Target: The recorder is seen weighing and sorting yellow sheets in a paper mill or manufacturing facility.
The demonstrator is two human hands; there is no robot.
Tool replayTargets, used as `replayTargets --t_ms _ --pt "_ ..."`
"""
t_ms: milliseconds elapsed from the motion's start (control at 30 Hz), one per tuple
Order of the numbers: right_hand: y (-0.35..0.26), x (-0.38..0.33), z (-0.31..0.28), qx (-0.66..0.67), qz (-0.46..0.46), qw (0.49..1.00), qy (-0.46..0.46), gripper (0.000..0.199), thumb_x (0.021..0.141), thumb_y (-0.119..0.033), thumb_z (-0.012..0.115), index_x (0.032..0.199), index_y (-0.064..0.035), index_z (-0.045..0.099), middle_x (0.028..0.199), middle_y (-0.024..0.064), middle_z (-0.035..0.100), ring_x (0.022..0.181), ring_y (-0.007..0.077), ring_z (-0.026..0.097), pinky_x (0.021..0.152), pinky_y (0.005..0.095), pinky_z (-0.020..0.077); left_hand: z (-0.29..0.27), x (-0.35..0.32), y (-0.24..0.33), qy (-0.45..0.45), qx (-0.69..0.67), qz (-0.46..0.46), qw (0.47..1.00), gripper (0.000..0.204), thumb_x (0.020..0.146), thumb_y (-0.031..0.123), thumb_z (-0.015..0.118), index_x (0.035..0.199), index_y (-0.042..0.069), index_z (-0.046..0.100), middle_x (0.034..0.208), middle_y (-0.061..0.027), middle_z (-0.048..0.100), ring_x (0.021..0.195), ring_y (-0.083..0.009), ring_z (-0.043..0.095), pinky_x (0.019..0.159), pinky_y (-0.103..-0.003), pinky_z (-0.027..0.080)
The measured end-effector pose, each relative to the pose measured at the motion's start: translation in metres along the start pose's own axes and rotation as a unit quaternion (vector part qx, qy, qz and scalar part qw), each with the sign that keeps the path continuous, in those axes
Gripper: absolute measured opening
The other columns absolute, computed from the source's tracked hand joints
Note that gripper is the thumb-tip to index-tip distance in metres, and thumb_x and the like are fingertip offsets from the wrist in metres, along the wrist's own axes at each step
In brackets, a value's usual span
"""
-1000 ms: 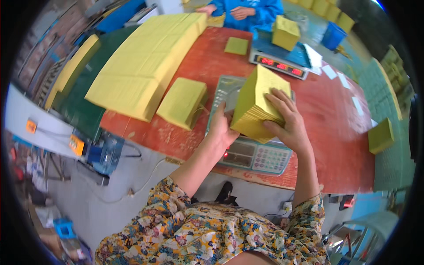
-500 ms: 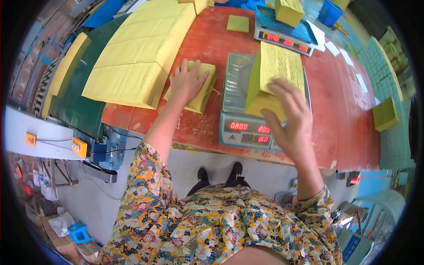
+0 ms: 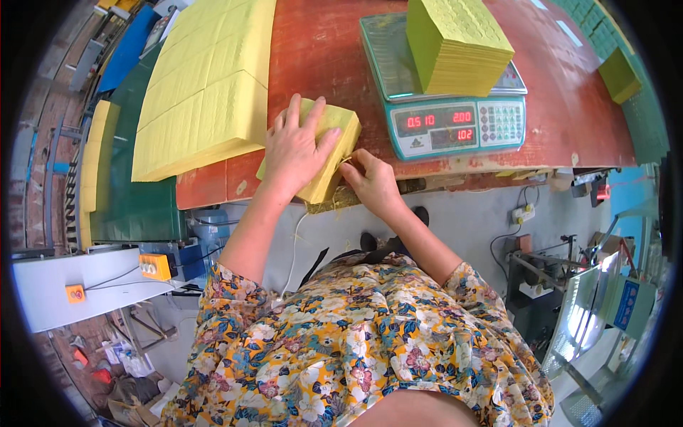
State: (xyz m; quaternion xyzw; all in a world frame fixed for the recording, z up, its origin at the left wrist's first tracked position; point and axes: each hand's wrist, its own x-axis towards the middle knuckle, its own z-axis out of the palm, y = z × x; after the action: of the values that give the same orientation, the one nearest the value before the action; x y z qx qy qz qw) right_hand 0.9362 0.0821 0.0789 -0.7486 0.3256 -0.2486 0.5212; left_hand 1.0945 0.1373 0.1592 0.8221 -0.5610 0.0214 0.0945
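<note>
My left hand (image 3: 297, 153) lies spread over a small stack of yellow paper (image 3: 333, 156), which tilts toward me at the near edge of the red table. The fingertips of my right hand (image 3: 373, 183) are pinched at the stack's right side, on a thin yellow strand (image 3: 346, 161) like straw or string. To the right, a taller yellow paper stack (image 3: 462, 53) with a wavy embossed top rests on the tray of a digital weighing scale (image 3: 455, 132) with red lit figures and a keypad.
Several large yellow paper blocks (image 3: 206, 92) stand side by side on the left of the red table (image 3: 569, 107). A green surface (image 3: 135, 192) adjoins it there. Another yellow block (image 3: 619, 77) sits at the far right. A yellow power strip (image 3: 154, 267) is at lower left.
My right hand has left the stack on the scale and come to the small stack's side. The small stack is now tilted at the table edge, and the scale's figures have dropped. The view has shifted.
</note>
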Motion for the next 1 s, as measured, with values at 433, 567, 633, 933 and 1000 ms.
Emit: replayTargets --t_ms 433,567,633,933,1000 --pt "0.037 -0.076 -0.020 0.223 0.084 0.970 -0.048 0.020 0.096 -0.017 0.058 0.096 0.0022 0.063 0.072 0.0101 0.065 0.059 0.0169 0.061 0.056 0.0305 0.0486 0.004 -0.009 -0.017 0.026 -0.056 0.123 0.991 0.064 0.094 0.054 0.053 0.146 0.018 0.047 0.152 -0.0235 0.038 0.132 -0.0418 0.043 0.107 -0.053 0.037" --pt "0.037 -0.088 -0.006 0.035 0.050 0.988 -0.142 0.026 0.097 -0.024 0.059 0.097 0.0017 0.064 0.072 0.0061 0.063 0.063 0.0140 0.059 0.061 0.0299 0.0492 0.000 -0.011 -0.015 0.019 -0.033 0.143 0.989 0.062 0.097 0.054 0.050 0.149 0.020 0.045 0.154 -0.0223 0.035 0.133 -0.0437 0.042 0.111 -0.051 0.033" --pt "0.005 -0.070 0.001 0.057 -0.029 0.997 -0.046 0.029 0.097 -0.026 0.059 0.097 0.0022 0.064 0.072 0.0050 0.062 0.064 0.0133 0.059 0.063 0.0295 0.0493 -0.001 -0.010 -0.015 0.017 -0.043 0.139 0.989 0.062 0.096 0.054 0.051 0.149 0.020 0.045 0.154 -0.0220 0.035 0.133 -0.0439 0.042 0.111 -0.050 0.033" --pt "0.008 -0.063 -0.003 0.232 0.069 0.960 -0.143 0.028 0.097 -0.023 0.057 0.082 0.0007 0.059 0.073 0.0077 0.063 0.066 0.0152 0.060 0.063 0.0314 0.0494 0.004 -0.012 -0.009 0.032 -0.005 0.171 0.985 0.065 0.094 0.058 0.050 0.148 0.021 0.045 0.153 -0.0221 0.036 0.134 -0.0397 0.042 0.107 -0.054 0.035" --pt "0.051 -0.090 -0.027 -0.062 0.039 0.967 -0.246 0.023 0.094 -0.020 0.059 0.083 0.0000 0.061 0.077 0.0143 0.066 0.069 0.0272 0.065 0.066 0.0375 0.0514 0.000 -0.006 -0.004 0.012 -0.016 0.222 0.975 0.067 0.095 0.062 0.045 0.150 0.023 0.043 0.155 -0.0206 0.033 0.136 -0.0402 0.038 0.110 -0.054 0.032"
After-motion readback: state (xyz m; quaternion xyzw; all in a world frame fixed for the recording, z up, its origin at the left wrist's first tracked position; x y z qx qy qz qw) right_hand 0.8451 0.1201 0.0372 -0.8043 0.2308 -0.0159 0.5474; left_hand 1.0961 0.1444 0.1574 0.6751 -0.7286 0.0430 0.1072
